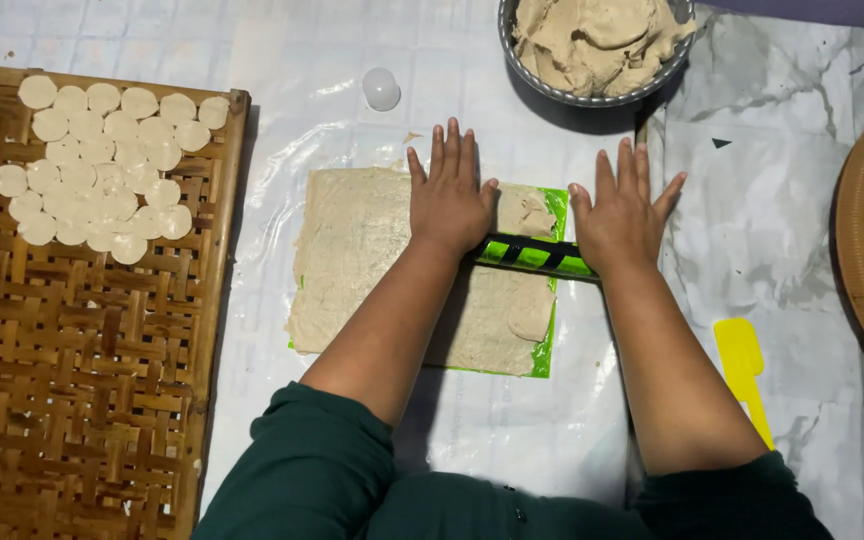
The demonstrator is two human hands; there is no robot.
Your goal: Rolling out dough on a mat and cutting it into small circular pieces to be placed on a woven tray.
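A flat sheet of beige dough [362, 240] lies on a green mat [544, 350] under clear plastic. Across its right half rests a green and black roller [534, 254]. My left hand [447, 200] presses flat on the roller's left end, fingers spread and pointing away from me. My right hand [624, 212] presses flat on its right end, past the mat's edge. Neither hand curls around the roller.
A woven bamboo tray [82, 380] at left holds several round dough discs [102, 160]. A metal bowl [592, 95] of dough stands at the top. A small white cup [381, 88], a yellow spatula [744, 372] and a brown basket [857, 250] of discs are nearby.
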